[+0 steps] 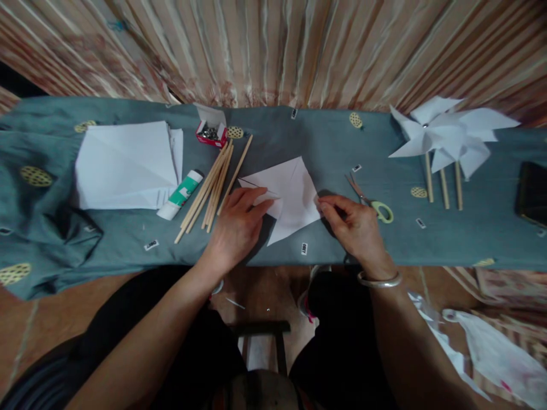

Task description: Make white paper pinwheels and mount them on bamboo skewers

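My left hand (237, 222) presses flat on the folded paper (290, 196); my right hand (352, 222) pinches its 3 o'clock corner, scissors (371, 202) just beyond.

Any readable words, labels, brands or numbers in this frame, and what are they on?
None can be read.
Small white tags printed on the blue cloth, such as the tag near the folded paper: dark marks, too blurred.
Glue stick, green label: too small.
Red pin box: no legible print.
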`<action>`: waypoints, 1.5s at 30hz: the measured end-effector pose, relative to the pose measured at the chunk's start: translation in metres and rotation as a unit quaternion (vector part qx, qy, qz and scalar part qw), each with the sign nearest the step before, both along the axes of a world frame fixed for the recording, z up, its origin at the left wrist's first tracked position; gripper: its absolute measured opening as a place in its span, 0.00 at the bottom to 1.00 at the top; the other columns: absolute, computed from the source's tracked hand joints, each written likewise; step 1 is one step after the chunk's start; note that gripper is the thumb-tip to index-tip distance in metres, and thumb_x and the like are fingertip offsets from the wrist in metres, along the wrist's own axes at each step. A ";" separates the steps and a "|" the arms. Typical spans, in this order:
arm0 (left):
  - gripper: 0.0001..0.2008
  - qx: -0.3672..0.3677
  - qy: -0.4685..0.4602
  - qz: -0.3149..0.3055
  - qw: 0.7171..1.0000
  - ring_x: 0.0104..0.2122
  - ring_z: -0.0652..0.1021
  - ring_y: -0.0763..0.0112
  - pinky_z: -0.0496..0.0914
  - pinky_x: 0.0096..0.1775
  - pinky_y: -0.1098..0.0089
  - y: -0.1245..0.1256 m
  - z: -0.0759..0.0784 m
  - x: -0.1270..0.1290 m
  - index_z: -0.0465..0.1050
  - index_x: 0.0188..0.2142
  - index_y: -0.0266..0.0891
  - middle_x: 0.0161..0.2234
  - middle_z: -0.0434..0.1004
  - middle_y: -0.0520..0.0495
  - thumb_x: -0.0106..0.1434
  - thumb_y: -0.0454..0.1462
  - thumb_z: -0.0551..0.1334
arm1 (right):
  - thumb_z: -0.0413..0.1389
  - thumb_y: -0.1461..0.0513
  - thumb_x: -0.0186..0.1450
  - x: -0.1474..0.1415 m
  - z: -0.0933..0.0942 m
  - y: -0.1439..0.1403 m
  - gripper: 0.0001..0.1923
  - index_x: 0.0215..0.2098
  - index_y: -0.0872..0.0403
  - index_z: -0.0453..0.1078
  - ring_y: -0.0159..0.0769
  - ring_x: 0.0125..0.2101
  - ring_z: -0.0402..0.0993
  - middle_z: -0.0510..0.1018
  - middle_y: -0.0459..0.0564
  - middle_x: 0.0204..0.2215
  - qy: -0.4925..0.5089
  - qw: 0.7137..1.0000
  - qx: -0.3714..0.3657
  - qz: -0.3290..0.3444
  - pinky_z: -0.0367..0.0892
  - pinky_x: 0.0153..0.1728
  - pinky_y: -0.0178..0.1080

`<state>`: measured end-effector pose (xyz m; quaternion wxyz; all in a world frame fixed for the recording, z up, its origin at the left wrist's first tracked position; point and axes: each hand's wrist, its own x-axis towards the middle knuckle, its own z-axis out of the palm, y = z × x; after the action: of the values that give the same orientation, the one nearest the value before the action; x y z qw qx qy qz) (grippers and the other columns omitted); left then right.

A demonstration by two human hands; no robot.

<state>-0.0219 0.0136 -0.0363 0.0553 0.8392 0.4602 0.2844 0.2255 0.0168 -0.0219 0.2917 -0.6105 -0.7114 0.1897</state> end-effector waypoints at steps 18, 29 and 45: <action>0.08 0.022 0.127 -0.071 0.989 0.34 0.72 0.62 0.63 0.36 0.62 -0.019 0.011 0.023 0.75 0.33 0.35 0.31 0.77 0.45 0.66 0.32 0.58 | 0.52 0.62 0.67 0.002 0.002 -0.009 0.12 0.45 0.52 0.76 0.43 0.47 0.78 0.82 0.53 0.44 0.012 0.998 0.049 0.030 0.71 0.52 0.50; 0.07 0.014 0.083 -0.062 0.995 0.35 0.76 0.64 0.67 0.38 0.64 -0.019 0.006 -0.008 0.76 0.36 0.35 0.35 0.80 0.45 0.67 0.33 0.58 | 0.59 0.65 0.61 -0.009 0.002 -0.027 0.23 0.56 0.50 0.70 0.45 0.62 0.63 0.68 0.54 0.62 0.048 0.984 -0.074 0.157 0.60 0.63 0.53; 0.09 -0.010 0.074 -0.077 0.994 0.39 0.76 0.62 0.71 0.39 0.62 -0.026 0.013 0.007 0.75 0.44 0.33 0.40 0.80 0.42 0.67 0.34 0.58 | 0.57 0.64 0.66 -0.029 -0.005 -0.006 0.08 0.39 0.49 0.78 0.40 0.47 0.76 0.81 0.49 0.42 0.144 0.983 -0.026 0.110 0.70 0.52 0.48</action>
<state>-0.0153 -0.0122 -0.0233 0.0518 0.8904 0.3996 0.2117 0.1967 0.0111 -0.0269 0.3527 -0.5025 -0.7195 0.3246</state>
